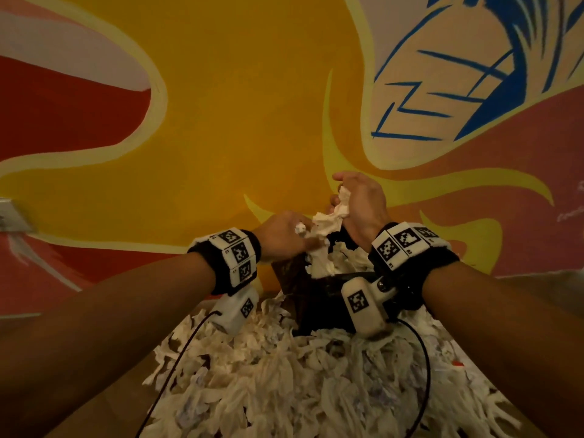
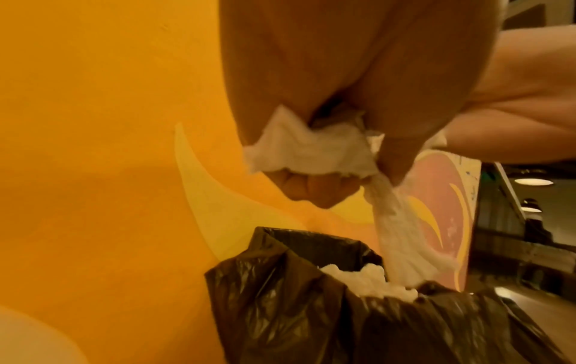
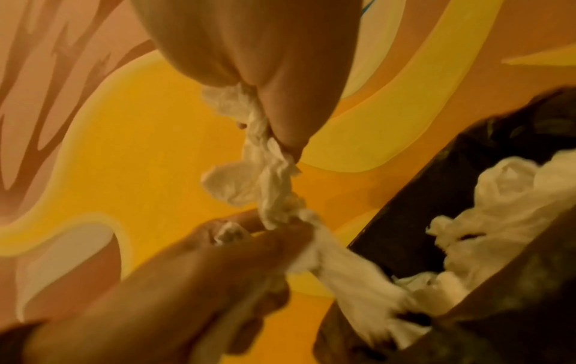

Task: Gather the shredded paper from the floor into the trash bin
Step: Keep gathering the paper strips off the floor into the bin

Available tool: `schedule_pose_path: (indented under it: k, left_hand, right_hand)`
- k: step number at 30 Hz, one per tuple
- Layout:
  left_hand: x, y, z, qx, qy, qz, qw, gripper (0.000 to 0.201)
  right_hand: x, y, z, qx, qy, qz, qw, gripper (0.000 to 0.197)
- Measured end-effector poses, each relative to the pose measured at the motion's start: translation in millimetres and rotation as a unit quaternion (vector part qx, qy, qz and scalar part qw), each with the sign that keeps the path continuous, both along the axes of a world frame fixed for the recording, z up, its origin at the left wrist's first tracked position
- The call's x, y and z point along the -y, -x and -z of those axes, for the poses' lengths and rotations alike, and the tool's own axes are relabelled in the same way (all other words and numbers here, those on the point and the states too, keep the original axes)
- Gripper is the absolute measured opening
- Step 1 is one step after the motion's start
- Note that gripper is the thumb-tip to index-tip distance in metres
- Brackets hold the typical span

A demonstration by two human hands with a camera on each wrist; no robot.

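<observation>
Head view: both hands up at frame centre over the bin [image 1: 319, 298], against a painted wall [image 1: 240, 99]. Left hand [image 1: 281, 233] has fingers curled, pinching a wad of paper [image 1: 325, 224]; right hand [image 1: 363, 203], slightly higher, fingers curled round the same wad's upper end. Strands trail from the wad down into the bin, which has a dark bag [image 2: 311, 307] lining it and white shreds showing at the rim. Big pile [image 1: 284, 374] of shredded paper covers the floor [image 1: 104, 399] at lower centre, right up against the bin. Left wrist view: wad bunched between thumb and fingers, tail hanging into the bag. Right wrist view blurred, same grip.
</observation>
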State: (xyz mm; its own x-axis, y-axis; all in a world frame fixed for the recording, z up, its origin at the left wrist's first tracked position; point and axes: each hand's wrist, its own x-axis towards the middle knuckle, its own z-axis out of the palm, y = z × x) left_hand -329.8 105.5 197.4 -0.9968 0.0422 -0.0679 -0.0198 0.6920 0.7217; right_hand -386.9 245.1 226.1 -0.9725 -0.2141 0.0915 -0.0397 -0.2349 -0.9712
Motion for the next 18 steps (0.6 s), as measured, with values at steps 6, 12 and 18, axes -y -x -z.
schedule_pose_path:
  k: [6,12,18]
  left_hand:
    - [-6,11,-9,-0.097,-0.069,-0.065,0.991,0.018]
    - [-19,17,-5,-0.13,-0.073,-0.064,0.987,0.012]
    - [-20,22,-3,-0.073,-0.213,-0.087,0.97,0.012]
  right_hand:
    - [-19,-1,18,-0.093,-0.285,-0.073,0.951,0.014]
    - [-40,3,21,-0.028,-0.323,-0.204,0.924,0.038]
    - [-64,14,26,-0.018,-0.386,-0.168,0.907,0.035]
